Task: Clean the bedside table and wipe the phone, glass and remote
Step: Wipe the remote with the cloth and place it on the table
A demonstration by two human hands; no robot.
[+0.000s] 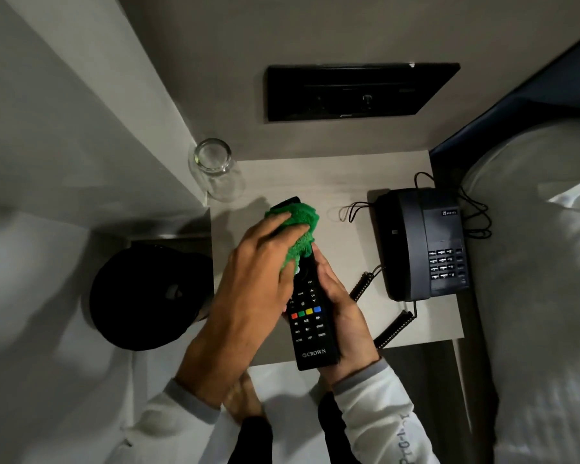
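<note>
The pale bedside table carries a clear glass at its far left corner and a dark phone along its right side, coiled cord trailing nearer.

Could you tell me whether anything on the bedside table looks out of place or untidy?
Mostly tidy. The telephone cords lie in loose tangles beside it, with the coiled cord trailing over the bedside table front edge. The glass stands upright; nothing spilled.

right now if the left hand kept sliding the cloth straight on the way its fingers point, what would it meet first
The left hand presses the green cloth on the remote, fingers pointing up the remote toward the wall. Past the remote's tip lies bare bedside table, then probably the wall; the glass sits left of that line, though depth is unclear.
</note>
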